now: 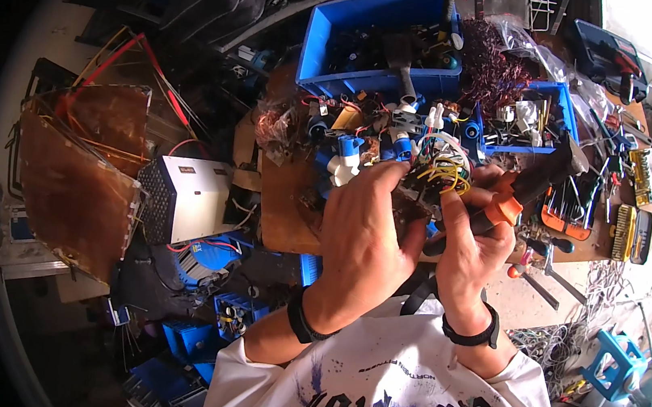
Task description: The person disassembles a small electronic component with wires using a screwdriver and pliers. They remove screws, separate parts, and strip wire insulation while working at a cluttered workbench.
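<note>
My left hand (367,237) is closed around a small dark part that my palm and fingers mostly hide. From that part a bundle of yellow wires (445,172) stands up, with a few white and green wires beside it. My right hand (468,249) touches the yellow wires with its fingertips. It is also closed on a hammer (536,180) with an orange and black handle, whose metal head points up and to the right. Part of the handle is hidden by my fingers. Just beyond my left hand lies a blue and white plug-like part (345,157).
Beyond my hands stands a blue bin (438,83) of dark parts. Right of it are a heap of thin reddish wire (491,61) and a blue tray (569,111). An orange tool case (567,227) lies on the right. A white metal box (200,203) stands left of the wooden bench (286,227).
</note>
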A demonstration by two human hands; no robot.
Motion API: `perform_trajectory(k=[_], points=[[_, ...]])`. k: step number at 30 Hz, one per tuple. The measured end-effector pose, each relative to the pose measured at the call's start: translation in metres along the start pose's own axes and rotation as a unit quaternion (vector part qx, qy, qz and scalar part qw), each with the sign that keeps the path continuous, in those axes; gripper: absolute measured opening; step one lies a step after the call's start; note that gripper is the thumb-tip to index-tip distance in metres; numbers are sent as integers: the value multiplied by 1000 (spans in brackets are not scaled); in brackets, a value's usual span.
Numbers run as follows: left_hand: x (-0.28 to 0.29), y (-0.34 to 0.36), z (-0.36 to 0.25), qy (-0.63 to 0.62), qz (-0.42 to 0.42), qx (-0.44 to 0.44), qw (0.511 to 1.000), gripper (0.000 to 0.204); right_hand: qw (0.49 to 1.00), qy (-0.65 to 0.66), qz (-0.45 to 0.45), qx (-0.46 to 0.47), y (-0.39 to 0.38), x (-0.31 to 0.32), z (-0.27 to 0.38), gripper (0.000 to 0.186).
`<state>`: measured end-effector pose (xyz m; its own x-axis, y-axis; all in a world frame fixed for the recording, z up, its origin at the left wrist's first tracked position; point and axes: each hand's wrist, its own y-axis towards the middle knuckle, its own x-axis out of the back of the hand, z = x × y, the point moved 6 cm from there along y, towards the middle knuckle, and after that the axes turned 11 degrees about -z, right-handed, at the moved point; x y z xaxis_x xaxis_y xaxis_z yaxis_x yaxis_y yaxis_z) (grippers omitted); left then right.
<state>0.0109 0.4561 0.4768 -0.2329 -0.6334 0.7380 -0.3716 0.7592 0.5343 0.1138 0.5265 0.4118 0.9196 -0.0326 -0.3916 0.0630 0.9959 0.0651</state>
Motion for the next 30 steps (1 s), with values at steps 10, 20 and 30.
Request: perform_trajectory(k=[10, 20, 30], points=[[6, 15, 4, -9, 17, 10, 1000, 58, 998, -33, 43, -31, 4, -3, 2, 8], [-11, 16, 54, -287, 198, 260, 900, 33, 987, -77, 123, -75, 23, -2, -3, 8], [-28, -8, 56, -407, 125, 361, 829, 27, 980, -89, 145, -99, 30, -4, -14, 9]])
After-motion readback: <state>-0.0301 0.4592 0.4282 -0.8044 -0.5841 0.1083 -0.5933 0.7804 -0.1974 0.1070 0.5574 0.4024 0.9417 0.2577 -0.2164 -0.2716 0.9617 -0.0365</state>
